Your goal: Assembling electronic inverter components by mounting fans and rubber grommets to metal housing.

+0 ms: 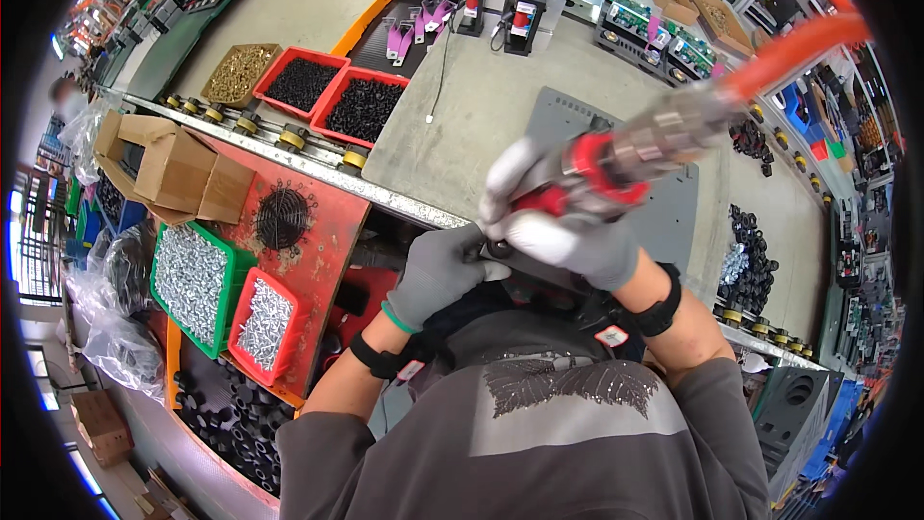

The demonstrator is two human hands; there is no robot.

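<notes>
My right hand (568, 236), in a grey glove with white fingers, is wrapped round a red and silver air screwdriver (616, 169), partly smeared by motion. An orange hose (799, 58) runs from the tool's back end to the upper right. The tool's tip points down toward my left hand (438, 274) and is hidden behind the fingers. Also gloved in grey, my left hand has its fingers closed at a small black round part (499, 248), by the near edge of a grey metal panel (664, 207). The panel lies on the bench, partly covered by my right hand and the tool.
Red bins of black screws (306, 80) and a box of brass-coloured pieces (239, 75) stand at the back left. Nearer are a cardboard box (168, 169), a green bin (197, 284) and a red bin of silver screws (265, 323). Loose black parts (756, 265) lie right.
</notes>
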